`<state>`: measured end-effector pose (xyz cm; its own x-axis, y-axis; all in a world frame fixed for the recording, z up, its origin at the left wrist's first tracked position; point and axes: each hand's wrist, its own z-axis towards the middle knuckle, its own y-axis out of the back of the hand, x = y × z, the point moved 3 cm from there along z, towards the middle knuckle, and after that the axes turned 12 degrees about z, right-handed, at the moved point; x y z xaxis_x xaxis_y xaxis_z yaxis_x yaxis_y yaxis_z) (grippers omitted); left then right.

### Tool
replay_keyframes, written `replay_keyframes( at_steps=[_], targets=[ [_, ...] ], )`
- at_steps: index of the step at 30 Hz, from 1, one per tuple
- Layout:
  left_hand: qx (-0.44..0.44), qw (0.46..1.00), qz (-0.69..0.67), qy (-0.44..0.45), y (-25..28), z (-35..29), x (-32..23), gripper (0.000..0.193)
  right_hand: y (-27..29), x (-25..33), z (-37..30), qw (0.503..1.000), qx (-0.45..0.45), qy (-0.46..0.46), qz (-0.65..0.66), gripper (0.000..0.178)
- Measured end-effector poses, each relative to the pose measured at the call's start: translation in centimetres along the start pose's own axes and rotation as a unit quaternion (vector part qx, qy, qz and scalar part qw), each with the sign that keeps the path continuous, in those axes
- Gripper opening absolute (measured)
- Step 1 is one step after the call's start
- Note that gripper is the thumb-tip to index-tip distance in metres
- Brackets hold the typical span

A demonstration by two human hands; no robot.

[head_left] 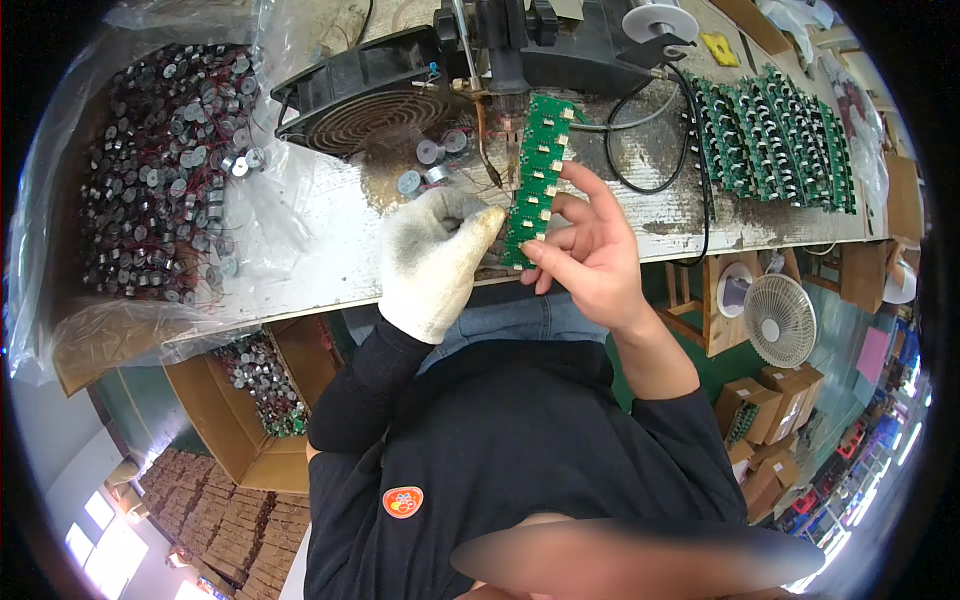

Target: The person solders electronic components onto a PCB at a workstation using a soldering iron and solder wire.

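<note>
My bare right hand (598,250) grips a long green circuit board (540,165) by its lower right edge, thumb on its face. White connectors run down the board's right side, and it stands tilted above the bench. My left hand (432,258), in a white work glove, is closed beside the board's lower left edge, thumb tip at that edge. Whatever its curled fingers hold is hidden. Just left of the board a thin bent metal tube (485,140) of a bench-mounted soldering fixture (500,60) points down. Several small round motors (430,152) lie beyond the glove.
A bag-lined box (165,180) of small motors with red wires stands left. Behind are a black fan (375,95), a solder spool (660,22) and a black cable (700,150). Rows of green boards (775,140) lie right. An open carton (260,400) stands below the bench.
</note>
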<state>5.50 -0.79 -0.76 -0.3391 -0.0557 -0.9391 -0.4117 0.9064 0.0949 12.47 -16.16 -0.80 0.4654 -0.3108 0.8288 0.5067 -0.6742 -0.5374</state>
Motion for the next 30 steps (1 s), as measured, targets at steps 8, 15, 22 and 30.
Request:
replay_keyframes(
  at_steps=[8,15,22,30],
  targets=[
    [0.006,1.0,0.016,0.008,0.1,-0.3,0.5,0.016,0.0,0.0,-0.3,1.0,0.003,-0.006,0.0,0.072],
    [-0.116,0.991,0.035,-0.061,2.8,-1.8,0.3,0.024,0.1,0.5,-0.1,1.0,-0.008,-0.012,0.011,0.072],
    [-0.413,0.874,0.213,-0.144,12.5,-3.3,0.0,0.02,0.1,-0.1,0.3,0.999,-0.027,-0.023,0.006,0.074],
    [-0.383,0.772,0.507,-0.039,22.3,-4.5,-0.8,0.03,0.8,-0.4,0.1,0.999,-0.037,0.016,-0.032,0.071]
  ],
)
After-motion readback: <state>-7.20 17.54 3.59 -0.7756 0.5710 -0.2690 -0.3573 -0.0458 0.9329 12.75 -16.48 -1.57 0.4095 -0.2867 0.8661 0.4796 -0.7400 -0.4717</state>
